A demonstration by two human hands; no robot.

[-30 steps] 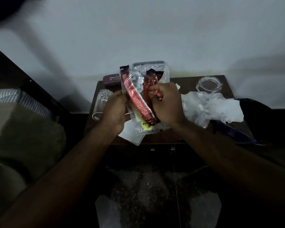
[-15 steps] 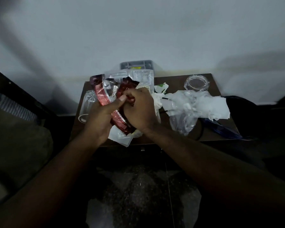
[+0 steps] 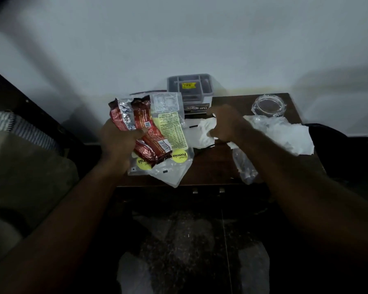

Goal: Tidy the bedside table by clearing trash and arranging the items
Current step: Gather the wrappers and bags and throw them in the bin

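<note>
Left hand (image 3: 119, 143), centre-left of frame, clamps two red foil wrappers (image 3: 146, 132), silver-lined at the torn tops, against a clear packet (image 3: 174, 128) bearing yellow labels. Right hand (image 3: 226, 123) grasps crumpled white paper (image 3: 203, 132) on the bedside table (image 3: 212, 168).

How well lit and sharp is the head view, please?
Head view: dim overall, floor nearly black; red foil wrappers gripped by the left hand look sharp; right hand gripping the crumpled white tissue looks slightly motion-blurred.
</note>
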